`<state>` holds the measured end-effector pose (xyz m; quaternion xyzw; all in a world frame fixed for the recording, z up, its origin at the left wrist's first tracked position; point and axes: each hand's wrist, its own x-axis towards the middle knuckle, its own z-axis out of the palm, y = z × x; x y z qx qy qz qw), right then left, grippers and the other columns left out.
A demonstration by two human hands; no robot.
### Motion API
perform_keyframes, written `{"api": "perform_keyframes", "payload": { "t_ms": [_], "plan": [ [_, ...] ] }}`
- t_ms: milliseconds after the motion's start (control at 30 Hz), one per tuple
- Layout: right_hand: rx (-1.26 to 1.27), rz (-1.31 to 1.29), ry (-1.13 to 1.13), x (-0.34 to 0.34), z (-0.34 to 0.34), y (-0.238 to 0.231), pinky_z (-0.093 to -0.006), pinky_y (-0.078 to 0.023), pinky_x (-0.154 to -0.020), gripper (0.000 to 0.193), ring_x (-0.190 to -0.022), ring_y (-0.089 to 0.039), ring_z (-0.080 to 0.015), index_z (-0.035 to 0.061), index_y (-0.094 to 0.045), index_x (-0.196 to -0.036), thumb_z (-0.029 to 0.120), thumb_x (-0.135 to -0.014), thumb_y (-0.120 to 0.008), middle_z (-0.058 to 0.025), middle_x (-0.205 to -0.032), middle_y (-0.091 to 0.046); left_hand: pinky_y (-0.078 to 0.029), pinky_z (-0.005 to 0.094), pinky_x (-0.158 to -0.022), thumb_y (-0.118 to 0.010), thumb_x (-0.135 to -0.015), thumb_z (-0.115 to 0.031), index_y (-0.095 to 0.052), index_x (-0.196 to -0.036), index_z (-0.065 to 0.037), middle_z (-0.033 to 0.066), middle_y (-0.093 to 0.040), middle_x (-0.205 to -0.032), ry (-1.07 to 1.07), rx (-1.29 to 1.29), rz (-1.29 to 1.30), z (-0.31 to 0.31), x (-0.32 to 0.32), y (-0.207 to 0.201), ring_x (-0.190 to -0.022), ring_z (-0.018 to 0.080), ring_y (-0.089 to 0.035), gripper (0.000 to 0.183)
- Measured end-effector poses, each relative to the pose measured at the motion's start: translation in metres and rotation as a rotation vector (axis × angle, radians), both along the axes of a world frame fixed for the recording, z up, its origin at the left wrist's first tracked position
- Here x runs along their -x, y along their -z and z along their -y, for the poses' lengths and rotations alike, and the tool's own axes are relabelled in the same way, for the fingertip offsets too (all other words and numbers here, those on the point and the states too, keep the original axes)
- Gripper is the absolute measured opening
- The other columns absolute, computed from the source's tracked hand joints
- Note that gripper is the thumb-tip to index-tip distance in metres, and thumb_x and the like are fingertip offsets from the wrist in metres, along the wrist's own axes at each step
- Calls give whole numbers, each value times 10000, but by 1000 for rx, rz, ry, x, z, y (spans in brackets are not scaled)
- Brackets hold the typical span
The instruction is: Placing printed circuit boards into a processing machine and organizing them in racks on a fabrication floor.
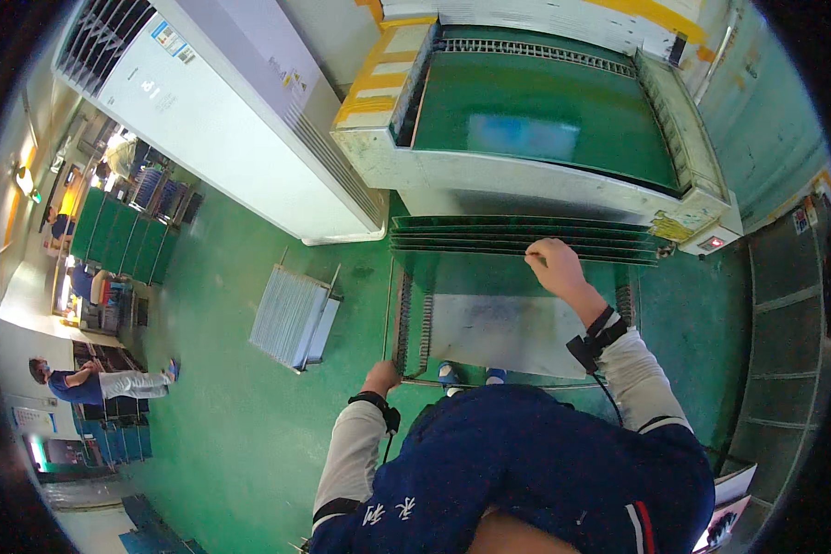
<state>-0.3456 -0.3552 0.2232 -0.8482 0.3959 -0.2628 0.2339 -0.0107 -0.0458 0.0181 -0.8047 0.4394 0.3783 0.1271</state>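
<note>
Centrally, just right of the middle of the frame, a row of thin dark green panels (489,256) stands on edge, near face to near face, in the far part of a floor-standing slotted rack (426,331). Their long axis runs left to right across the frame, and the upper edges show as nearly parallel lines. The governing relation: the right hand (558,268) is the nearer one, positioned over the nearest panel edge, right of that edge's midpoint. Its fingers are bent and drawn together and point toward the upper left, across the long axis; the remaining panels lie beyond them, toward the top of the frame. Whether the fingertips pinch an edge or merely rest on it cannot be told. The left hand (380,377) is at the rack's lower-left corner, well apart from the panels; its fingers are curled at the frame, but their closure cannot be confirmed. Directly above the panels in the frame stands a conveyor machine (535,171), with a flat green sheet (545,102) on its bed. Left of centre, a smaller rack (291,319) sits on the green floor (222,415).
</note>
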Motion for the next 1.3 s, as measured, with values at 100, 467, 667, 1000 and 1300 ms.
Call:
{"api": "perform_keyframes", "payload": {
  "t_ms": [100,467,667,1000,1300],
  "plan": [
    [35,-10,-3,1,-4,5,-403,-449,-684,116,-789,-545,-293,71,-612,-794,162,-735,-654,-89,-767,-571,-500,429,-773,-617,-695,-188,-657,-934,-35,194,-636,-958,-29,-25,16,3,2,-5,-910,343,-613,287],
    [98,-228,-51,-10,-18,10,-415,-455,-709,177,-853,-547,-307,66,-588,-829,153,-706,-682,-107,-834,-570,-497,434,-777,-594,-710,-185,-656,-919,-36,193,-636,-949,-42,26,10,-2,8,-15,-902,361,-610,264],
    [-84,-443,20,-5,-17,14,-457,-458,-713,229,-845,-581,-354,32,-584,-873,214,-751,-652,-162,-861,-609,-505,435,-778,-620,-715,-186,-663,-917,-50,178,-636,-984,-89,50,26,0,15,-27,-899,349,-621,247],
    [-72,-700,-35,0,10,32,-446,-467,-720,292,-838,-592,-347,36,-608,-807,304,-714,-678,-160,-821,-615,-513,410,-781,-660,-699,-154,-654,-952,-53,161,-637,-1000,-136,24,-24,-2,17,-36,-935,327,-619,272],
    [-161,-772,69,-15,-6,15,-411,-480,-768,331,-910,-608,-304,46,-639,-947,297,-733,-673,-143,-936,-645,-516,419,-771,-664,-695,-149,-652,-956,-52,172,-640,-968,-141,45,-14,-5,14,-37,-911,335,-623,279]
  ]
}}
